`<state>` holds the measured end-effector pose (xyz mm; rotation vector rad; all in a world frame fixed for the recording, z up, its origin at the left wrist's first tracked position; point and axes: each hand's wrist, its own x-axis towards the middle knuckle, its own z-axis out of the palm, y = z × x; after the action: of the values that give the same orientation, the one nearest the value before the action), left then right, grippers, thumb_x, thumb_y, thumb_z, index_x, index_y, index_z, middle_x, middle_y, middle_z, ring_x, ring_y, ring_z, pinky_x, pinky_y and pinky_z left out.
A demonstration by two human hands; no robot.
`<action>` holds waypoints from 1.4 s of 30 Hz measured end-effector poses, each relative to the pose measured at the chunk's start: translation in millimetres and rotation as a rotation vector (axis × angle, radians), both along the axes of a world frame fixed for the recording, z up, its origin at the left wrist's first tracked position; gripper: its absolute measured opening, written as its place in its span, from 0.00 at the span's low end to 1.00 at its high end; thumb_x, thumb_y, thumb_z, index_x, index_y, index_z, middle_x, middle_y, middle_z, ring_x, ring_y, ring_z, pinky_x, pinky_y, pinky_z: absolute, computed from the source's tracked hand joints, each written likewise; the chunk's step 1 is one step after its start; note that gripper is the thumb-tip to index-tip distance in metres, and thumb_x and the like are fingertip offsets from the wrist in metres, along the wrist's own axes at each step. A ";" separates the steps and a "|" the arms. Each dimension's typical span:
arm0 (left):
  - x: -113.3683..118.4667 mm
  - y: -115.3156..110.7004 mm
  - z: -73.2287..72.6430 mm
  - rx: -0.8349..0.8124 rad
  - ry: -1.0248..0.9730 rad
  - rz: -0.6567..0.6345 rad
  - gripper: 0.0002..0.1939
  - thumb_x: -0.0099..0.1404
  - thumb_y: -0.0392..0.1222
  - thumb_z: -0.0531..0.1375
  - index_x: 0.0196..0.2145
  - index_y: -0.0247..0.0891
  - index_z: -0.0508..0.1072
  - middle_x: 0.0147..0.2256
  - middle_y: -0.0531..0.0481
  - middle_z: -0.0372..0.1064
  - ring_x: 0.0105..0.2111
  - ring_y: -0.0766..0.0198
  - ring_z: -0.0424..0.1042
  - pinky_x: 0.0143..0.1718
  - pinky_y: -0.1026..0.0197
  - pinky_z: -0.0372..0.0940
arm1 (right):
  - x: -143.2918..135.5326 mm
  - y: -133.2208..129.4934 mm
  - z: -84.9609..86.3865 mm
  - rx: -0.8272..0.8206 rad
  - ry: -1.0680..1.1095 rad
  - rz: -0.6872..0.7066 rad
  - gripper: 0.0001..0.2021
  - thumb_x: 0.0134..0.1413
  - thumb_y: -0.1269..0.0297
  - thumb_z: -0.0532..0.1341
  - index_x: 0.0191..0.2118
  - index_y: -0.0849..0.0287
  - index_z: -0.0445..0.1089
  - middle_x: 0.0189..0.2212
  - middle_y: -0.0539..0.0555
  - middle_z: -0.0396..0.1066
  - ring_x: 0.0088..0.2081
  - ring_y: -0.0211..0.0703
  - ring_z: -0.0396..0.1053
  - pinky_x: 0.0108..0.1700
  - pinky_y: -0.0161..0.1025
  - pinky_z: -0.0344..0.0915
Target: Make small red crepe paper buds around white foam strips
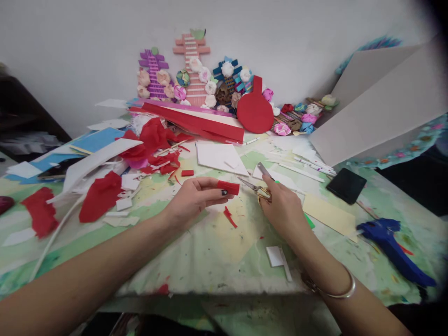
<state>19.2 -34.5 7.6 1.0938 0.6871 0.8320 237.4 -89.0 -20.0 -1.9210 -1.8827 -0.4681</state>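
Note:
Between the thumb and fingers of my left hand is a small red strip, paper or cloth. To its right, my right hand is closed around scissors with gold-coloured handles. Their blades point left at the strip, a short gap away. A cutter knife with a grey tip also sticks out of my right hand; green parts show past the hand. Thin red scraps lie on the table below the strip. A small red rectangle lies just behind my left hand.
A red round-bodied cutout and flower-decorated crafts lean at the wall. Red crepe pieces lie left. A white board is behind my hands. To the right are a black phone-like slab, a cream strip and a blue glue gun.

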 end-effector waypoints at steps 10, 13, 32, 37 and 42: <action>10.2 -5.8 -14.9 -0.123 -0.060 -0.071 0.13 0.51 0.38 0.69 0.37 0.36 0.81 0.38 0.45 0.79 0.38 0.62 0.75 0.42 0.62 0.67 | -32.1 -9.2 13.4 -0.161 0.905 0.574 0.09 0.54 0.64 0.62 0.42 0.58 0.70 0.33 0.54 0.74 0.31 0.40 0.70 0.36 0.39 0.69; 13.7 -9.2 -18.0 -0.127 -0.051 -0.092 0.14 0.53 0.38 0.68 0.39 0.34 0.80 0.38 0.43 0.79 0.39 0.57 0.75 0.46 0.57 0.66 | -38.4 -8.5 9.6 -0.185 1.065 0.579 0.06 0.54 0.65 0.60 0.38 0.59 0.70 0.31 0.53 0.72 0.30 0.39 0.69 0.34 0.38 0.67; 11.1 -8.7 -19.6 0.806 0.490 0.136 0.08 0.59 0.34 0.61 0.36 0.36 0.80 0.35 0.50 0.80 0.35 0.61 0.78 0.38 0.65 0.71 | -33.7 -3.5 5.4 -0.135 0.771 0.447 0.07 0.53 0.74 0.59 0.35 0.61 0.74 0.29 0.52 0.76 0.30 0.39 0.71 0.31 0.35 0.63; 12.2 -7.6 -22.2 0.809 0.525 0.164 0.09 0.58 0.33 0.61 0.35 0.36 0.81 0.34 0.50 0.80 0.34 0.61 0.78 0.37 0.64 0.72 | -32.6 -1.2 2.2 -0.143 0.725 0.426 0.06 0.53 0.73 0.61 0.34 0.60 0.75 0.28 0.52 0.76 0.29 0.40 0.71 0.32 0.35 0.64; 15.8 -8.7 -25.4 0.700 0.506 0.209 0.05 0.56 0.33 0.62 0.30 0.35 0.79 0.30 0.50 0.79 0.30 0.61 0.78 0.35 0.64 0.72 | -32.5 1.4 0.4 -0.125 0.632 0.424 0.09 0.49 0.79 0.61 0.33 0.60 0.76 0.29 0.53 0.77 0.30 0.41 0.72 0.34 0.36 0.65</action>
<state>35.0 -43.2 -17.8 1.9282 0.9736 1.0181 204.8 -87.5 -19.5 -1.4299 -1.8179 0.3559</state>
